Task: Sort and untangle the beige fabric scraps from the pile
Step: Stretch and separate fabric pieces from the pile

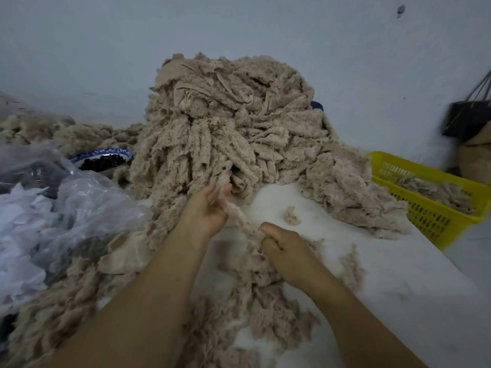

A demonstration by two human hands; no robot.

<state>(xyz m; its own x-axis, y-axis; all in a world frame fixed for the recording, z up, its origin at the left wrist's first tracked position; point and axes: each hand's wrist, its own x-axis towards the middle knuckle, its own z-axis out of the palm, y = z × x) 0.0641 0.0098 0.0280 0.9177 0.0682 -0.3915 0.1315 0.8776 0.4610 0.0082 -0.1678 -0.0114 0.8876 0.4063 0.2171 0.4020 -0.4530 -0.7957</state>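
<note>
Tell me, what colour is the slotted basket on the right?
The basket is yellow; head view.

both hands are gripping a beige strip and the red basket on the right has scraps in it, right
Not quite. The head view shows the basket is yellow, not red. The rest holds: the left hand and right hand grip a beige strip, and the basket holds scraps.

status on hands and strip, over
One strip stretched between left hand and right hand, both gripping. Far end seems caught in pile. Beneath, loose scraps.
</note>
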